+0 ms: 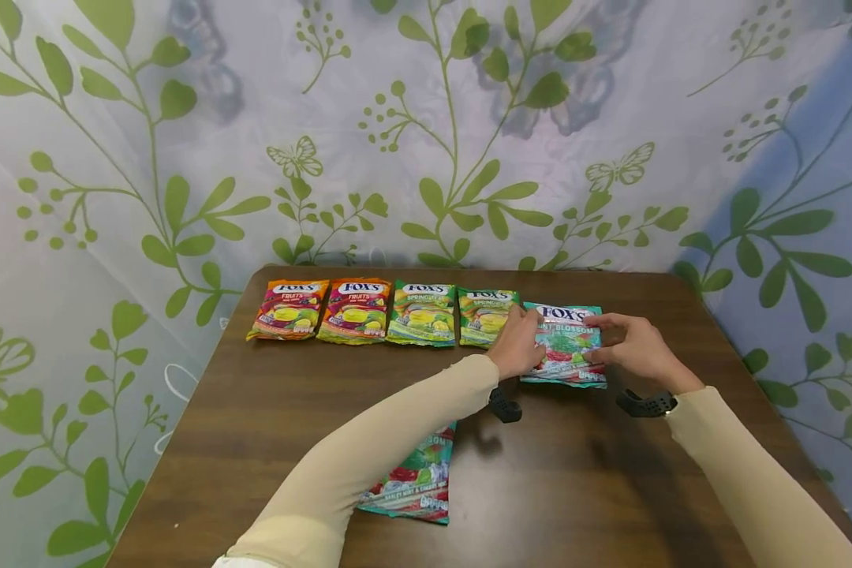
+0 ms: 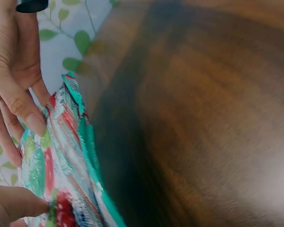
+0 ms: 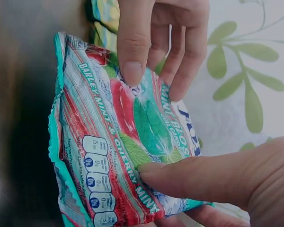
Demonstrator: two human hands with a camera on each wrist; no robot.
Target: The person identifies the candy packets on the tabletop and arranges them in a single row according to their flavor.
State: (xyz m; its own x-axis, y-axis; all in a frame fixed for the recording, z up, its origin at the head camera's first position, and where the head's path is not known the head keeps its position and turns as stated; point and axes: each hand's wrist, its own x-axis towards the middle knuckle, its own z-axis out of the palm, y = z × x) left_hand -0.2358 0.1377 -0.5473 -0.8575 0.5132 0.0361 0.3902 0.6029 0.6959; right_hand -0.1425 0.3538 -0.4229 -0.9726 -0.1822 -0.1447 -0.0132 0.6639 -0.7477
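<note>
A teal and white candy bag (image 1: 566, 347), printed with the Fox's name and mint blossom wording, is held at the right end of a row of bags. My left hand (image 1: 517, 343) grips its left side, thumb on the front. On the opposite side my right hand (image 1: 639, 351) pinches the edge, its thumb (image 3: 189, 182) pressed on the printed front in the right wrist view. In the left wrist view the bag's lower edge (image 2: 92, 161) faces the camera. A second teal candy bag (image 1: 419, 481) lies nearer the front, partly hidden under my left forearm.
Along the back of the wooden table (image 1: 312, 426) lie two orange-red fruit candy bags (image 1: 287, 309) (image 1: 355, 310) and two green-yellow spring tea bags (image 1: 422, 314) (image 1: 484, 315). A leaf-patterned curtain (image 1: 369, 158) hangs behind the table.
</note>
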